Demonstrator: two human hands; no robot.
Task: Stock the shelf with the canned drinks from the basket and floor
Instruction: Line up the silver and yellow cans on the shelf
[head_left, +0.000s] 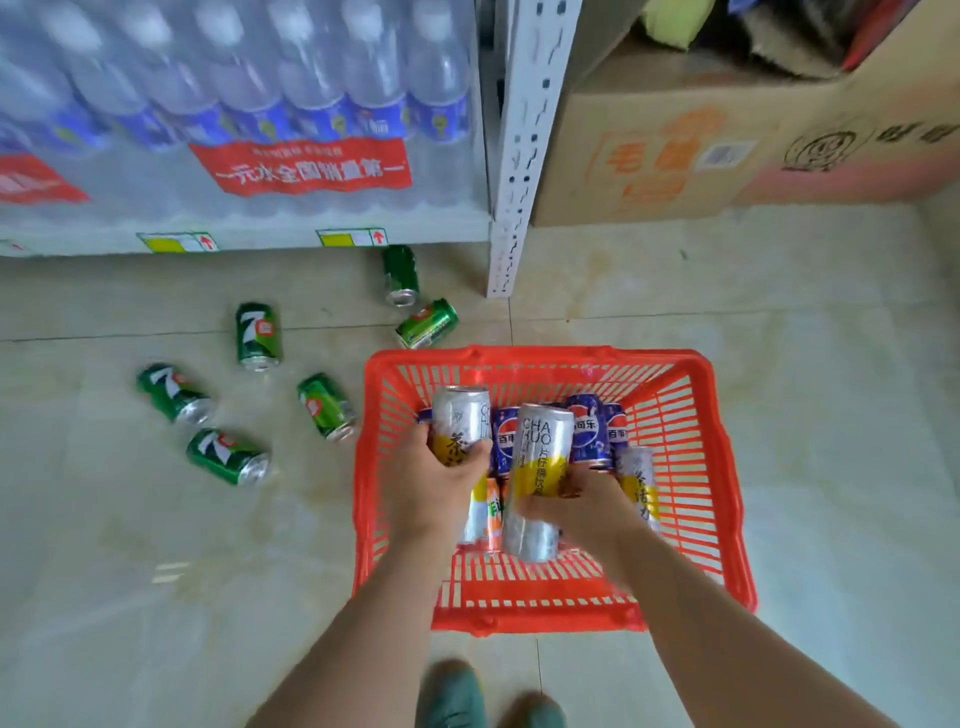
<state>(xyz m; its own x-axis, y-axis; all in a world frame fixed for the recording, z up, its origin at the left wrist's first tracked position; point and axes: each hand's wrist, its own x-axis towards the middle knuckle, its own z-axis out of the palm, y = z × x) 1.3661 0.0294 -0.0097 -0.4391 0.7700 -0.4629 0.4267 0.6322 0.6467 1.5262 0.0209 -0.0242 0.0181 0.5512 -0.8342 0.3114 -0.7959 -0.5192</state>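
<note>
Both hands are over the red basket (540, 357), each holding a can. The left hand (441, 480) has its fingers curled round the lower half of a silver-yellow can (462, 418), whose top sticks up past the fingertips, roughly upright. The right hand (589, 506) grips a tall silver-yellow can (537, 457) at mid-body, so the can shows above and below the fingers, slightly tilted. Both held cans are above the basket interior, near each other but not touching. In the basket are blue Pepsi cans (584, 431), another silver-yellow can (641, 486) just right of the right hand, and an orange can (493, 514) partly hidden. Six green cans (258, 335) lie on their sides on the floor (779, 389) left of the basket. The shelf (511, 156) behind holds bottled water packs (260, 104), with a cardboard box (675, 156) to its right.
</note>
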